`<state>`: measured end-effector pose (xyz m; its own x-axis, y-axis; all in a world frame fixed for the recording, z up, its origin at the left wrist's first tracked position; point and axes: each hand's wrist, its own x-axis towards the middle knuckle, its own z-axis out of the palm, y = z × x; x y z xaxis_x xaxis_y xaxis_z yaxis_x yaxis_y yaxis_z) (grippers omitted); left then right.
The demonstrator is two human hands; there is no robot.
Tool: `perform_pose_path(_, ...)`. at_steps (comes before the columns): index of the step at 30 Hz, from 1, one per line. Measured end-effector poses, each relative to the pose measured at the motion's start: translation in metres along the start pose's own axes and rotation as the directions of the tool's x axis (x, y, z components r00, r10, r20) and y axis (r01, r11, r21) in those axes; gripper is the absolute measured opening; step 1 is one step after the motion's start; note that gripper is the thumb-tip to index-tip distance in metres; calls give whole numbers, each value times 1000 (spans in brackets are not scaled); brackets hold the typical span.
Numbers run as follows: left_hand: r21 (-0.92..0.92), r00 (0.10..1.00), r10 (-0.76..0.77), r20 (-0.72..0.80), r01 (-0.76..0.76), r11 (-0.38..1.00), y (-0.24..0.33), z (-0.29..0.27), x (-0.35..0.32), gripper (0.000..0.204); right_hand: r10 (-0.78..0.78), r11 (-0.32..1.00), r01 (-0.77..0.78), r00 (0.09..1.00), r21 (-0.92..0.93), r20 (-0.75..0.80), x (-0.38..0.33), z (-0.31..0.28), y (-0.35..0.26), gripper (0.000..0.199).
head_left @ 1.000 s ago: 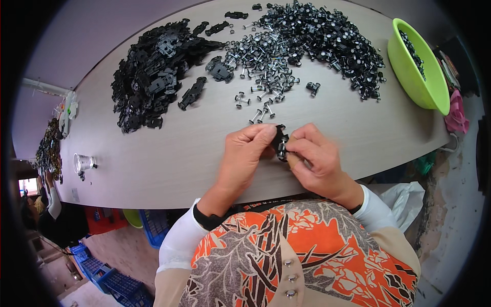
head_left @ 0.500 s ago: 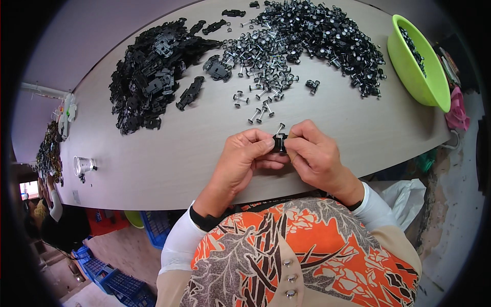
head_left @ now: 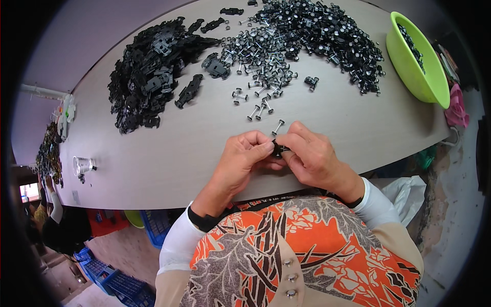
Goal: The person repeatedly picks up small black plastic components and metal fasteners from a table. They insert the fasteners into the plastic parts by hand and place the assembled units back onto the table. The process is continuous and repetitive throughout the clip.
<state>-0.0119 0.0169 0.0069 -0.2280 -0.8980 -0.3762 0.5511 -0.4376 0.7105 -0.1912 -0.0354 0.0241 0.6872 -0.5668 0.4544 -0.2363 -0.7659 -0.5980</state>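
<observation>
part: small black plastic part (head_left: 277, 149), dark, pinched between both hands just above the near edge of the table (head_left: 169, 153)
left hand: left hand (head_left: 244, 159) fingers curled, thumb and fingertips closed on the part's left side
right hand: right hand (head_left: 312, 156) fingers bent, closed on its right side
hidden: part mostly covered by fingers, shape hard to make out
loose axle: metal pin with wheel (head_left: 278, 127) just beyond the hands
piles: black frames (head_left: 148, 82) far left; wheel-and-axle heap (head_left: 307, 36) far right
bowl: green bowl (head_left: 409, 61), contents dark, unclear

Matt black plastic part (head_left: 277, 149), glossy green plastic bowl (head_left: 409, 66), smooth wood-look table (head_left: 169, 148).
</observation>
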Motion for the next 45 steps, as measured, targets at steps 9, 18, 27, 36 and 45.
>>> perform_pose_path(9,183,984,103,-146,-76,980,2,-7,-13,30,-53,898,-16,988,440,144,11,-1,-7,49)
perform_pose_path(18,242,895,307,-324,-235,941,11,-55,-126,34,232,961,-251,959,-114,-161,26,-56,78,26)
perform_pose_path(27,456,623,108,-775,432,778,-28,-137,-244,25,132,977,-85,961,-195,243,30,-1,28,20)
perform_pose_path(36,920,729,588,-350,150,362,72,-67,-115,13,211,955,-160,958,-248,193,29,-4,28,21)
perform_pose_path(45,934,653,757,29,252,-254,104,-83,46,30,158,972,-125,974,-201,159,30,-6,38,17)
